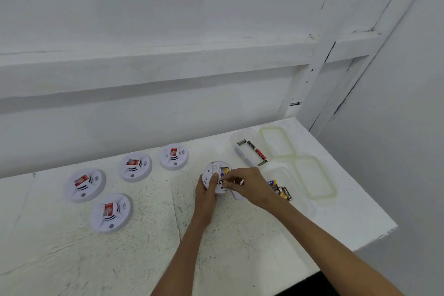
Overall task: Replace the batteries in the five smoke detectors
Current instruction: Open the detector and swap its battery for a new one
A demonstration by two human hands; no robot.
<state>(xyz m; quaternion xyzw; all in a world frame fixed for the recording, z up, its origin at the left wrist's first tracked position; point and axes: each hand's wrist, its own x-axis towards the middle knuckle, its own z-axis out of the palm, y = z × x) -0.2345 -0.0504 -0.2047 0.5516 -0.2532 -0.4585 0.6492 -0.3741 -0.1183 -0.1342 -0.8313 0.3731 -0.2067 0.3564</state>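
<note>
Tabletop (144, 259): white paint, matt, rough, cracked and scuffed. Smoke detectors (84, 185): smooth white plastic, low sheen, glossy red stickers. Batteries (257, 153): glossy printed wrap. Tubs (234, 138): clear smooth plastic. Lids (277, 142): clear plastic, pale green rubbery-looking rim. Wall (168, 19): matt white paint.

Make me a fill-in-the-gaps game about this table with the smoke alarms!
1. ____ smoke detectors lie face up on the table.
2. The left hand holds the fifth one, its battery slot ____.
3. The right hand pinches a ____ battery.
4. The lids have ____ rims.
Answers: four, open, yellow, green.
</note>
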